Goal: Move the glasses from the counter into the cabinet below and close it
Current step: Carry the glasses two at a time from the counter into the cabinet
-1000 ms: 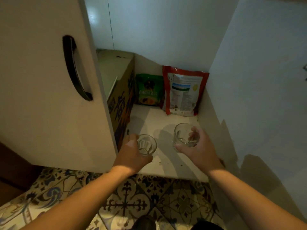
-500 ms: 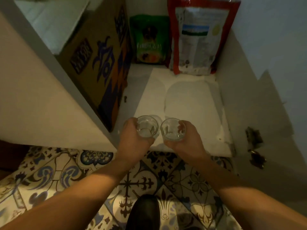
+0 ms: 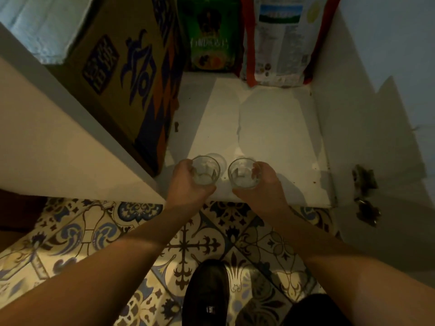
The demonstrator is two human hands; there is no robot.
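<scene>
Two clear glasses stand upright side by side at the front of the cabinet floor point(image 3: 270, 128). My left hand point(image 3: 186, 184) grips the left glass point(image 3: 206, 171) from its left side. My right hand point(image 3: 263, 187) grips the right glass point(image 3: 243, 174) from its right side. A narrow gap separates the two glasses. I cannot tell whether their bases touch the shelf. The cabinet is open, with its left door point(image 3: 47, 142) swung outward.
A brown printed cardboard box point(image 3: 131, 74) fills the cabinet's left side. A green packet point(image 3: 208, 36) and a red-edged pouch point(image 3: 281, 41) lean against the back wall. The right door point(image 3: 388, 142) stands open with hinges point(image 3: 363, 182). Patterned floor tiles point(image 3: 188, 245) and my shoe point(image 3: 207, 292) lie below.
The view has tilted down and closer to the cabinet. Both hands have carried the glasses down toward the front of the cabinet floor and brought them side by side, then slightly apart.
</scene>
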